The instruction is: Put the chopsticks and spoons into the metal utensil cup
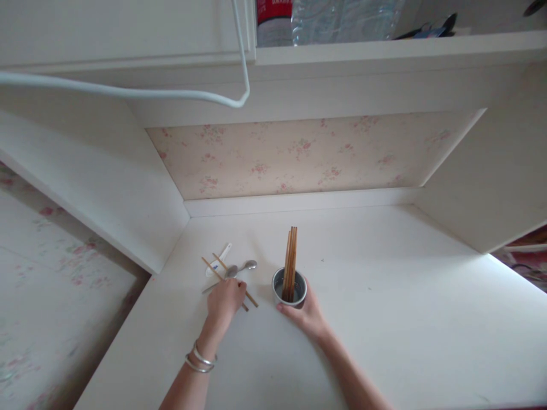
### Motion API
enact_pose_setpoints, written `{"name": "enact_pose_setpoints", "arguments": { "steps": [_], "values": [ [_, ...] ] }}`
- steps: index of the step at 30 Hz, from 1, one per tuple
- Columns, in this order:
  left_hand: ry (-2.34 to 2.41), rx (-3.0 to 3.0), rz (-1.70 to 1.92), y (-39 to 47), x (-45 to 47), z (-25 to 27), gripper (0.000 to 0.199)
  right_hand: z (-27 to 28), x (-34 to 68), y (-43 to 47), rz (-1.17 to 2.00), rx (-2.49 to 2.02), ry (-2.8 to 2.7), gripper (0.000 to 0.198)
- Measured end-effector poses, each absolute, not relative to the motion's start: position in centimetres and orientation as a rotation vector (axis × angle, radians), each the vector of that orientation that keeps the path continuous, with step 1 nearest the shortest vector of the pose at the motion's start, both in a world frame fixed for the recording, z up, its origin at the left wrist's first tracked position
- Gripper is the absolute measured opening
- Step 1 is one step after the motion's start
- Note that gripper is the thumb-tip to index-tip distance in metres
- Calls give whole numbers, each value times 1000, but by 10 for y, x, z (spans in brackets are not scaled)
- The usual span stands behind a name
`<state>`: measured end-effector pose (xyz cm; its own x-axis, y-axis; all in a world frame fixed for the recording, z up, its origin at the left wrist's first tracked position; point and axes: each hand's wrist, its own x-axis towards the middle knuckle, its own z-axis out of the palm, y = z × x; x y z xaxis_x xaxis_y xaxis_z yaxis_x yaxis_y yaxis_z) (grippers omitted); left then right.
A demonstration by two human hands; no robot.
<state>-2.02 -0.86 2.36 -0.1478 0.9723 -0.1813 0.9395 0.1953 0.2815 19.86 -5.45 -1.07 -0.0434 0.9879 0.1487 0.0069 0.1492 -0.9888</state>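
My right hand [308, 316] is wrapped round the side of a grey metal cup [277, 296], thumb at the front rim. A bundle of several wooden chopsticks [290, 256] stands upright in the cup. To the left, my left hand [226, 296] is closed over two loose wooden chopsticks [252, 300], which show on both sides of it; its fingertips are partly hidden. Just beyond that hand lie a metal spoon [231, 271], a second metal spoon [250, 265] and a white spoon [224, 251], partly overlapping the chopsticks.
The white tabletop [384, 319] is bounded by a side panel [106, 171] on the left and another panel [482, 165] on the right. A low back ledge [299, 200] runs behind. Overhead, a white cable [171, 94] hangs below a shelf [384, 54] holding clear plastic-wrapped items [346, 23].
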Motion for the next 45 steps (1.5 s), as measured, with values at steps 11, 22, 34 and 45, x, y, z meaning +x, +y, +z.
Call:
{"name": "enact_pose_setpoints", "arguments": {
  "steps": [11,22,34,45],
  "values": [
    [1829,1384,583,-6,-12,21,42,-12,199,-55,1069,-1096,-1352,79],
    [1455,1020,825,-17,11,38,38,-11,199,-56,1053,-1100,-1377,79],
    [1362,1211,988,-17,11,77,39,-7,197,-57,1048,-1117,-1364,79],
    [1110,1367,1146,1,34,117,39,-5,197,-56,1037,-1093,-1372,75]
  ]
}}
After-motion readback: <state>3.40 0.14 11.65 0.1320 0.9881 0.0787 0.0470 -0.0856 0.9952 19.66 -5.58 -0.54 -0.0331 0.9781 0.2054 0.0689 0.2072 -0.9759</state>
